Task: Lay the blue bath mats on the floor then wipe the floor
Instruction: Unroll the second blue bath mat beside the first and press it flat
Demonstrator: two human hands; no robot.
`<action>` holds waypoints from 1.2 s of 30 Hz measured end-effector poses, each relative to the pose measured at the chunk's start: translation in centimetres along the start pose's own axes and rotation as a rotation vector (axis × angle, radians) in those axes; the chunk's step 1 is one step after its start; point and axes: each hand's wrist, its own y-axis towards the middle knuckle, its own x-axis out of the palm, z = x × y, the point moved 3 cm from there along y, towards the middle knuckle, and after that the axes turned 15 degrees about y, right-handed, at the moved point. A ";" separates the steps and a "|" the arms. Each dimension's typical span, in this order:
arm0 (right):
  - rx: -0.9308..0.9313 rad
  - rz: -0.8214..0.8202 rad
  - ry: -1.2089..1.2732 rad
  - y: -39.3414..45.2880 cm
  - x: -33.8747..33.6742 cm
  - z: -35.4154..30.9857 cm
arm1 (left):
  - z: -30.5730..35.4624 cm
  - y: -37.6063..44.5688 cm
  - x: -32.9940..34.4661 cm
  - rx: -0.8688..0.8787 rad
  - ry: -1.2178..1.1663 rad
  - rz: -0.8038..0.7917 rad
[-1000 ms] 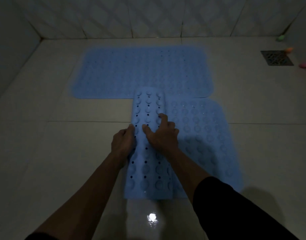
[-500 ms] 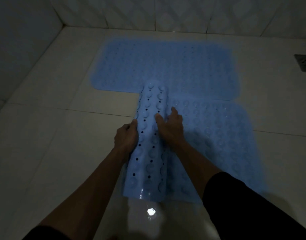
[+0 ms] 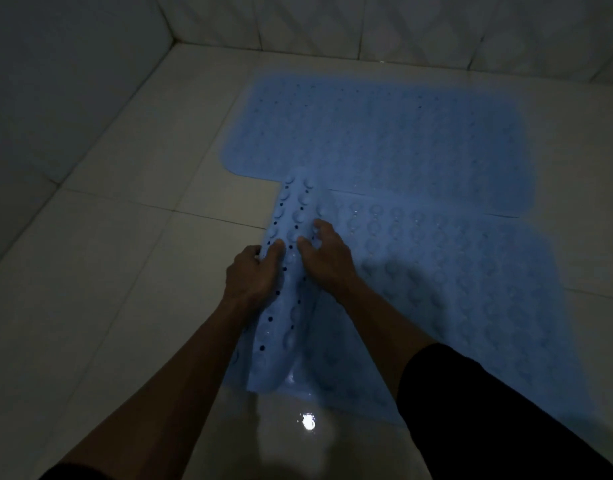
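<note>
The rolled part of the second blue dimpled rubber bath mat [image 3: 436, 289] has narrowed as it unrolls across the white tiled floor [image 3: 125, 271] beside the flat first blue mat [image 3: 384, 133] near the back wall. The left hand [image 3: 253, 275] grips the roll; the right hand [image 3: 327, 254], fingers spread, presses it.

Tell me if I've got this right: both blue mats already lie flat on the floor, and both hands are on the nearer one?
Not quite. The far mat lies flat, but the near mat does not: its left part is still curled into a roll, as the head view shows. The left hand grips that roll and the right hand rests on it.
</note>
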 end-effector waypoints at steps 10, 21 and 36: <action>-0.082 -0.103 -0.072 1.8 3.9 -1.2 | -3.0 1.5 -1.3 0.159 0.171 0.067; -0.124 -0.276 -0.591 3.3 6.2 0.0 | -4.3 2.4 -1.9 0.210 0.409 0.233; -0.282 -0.173 -0.792 6.1 5.7 -0.5 | -3.8 9.2 -5.5 0.448 1.056 0.345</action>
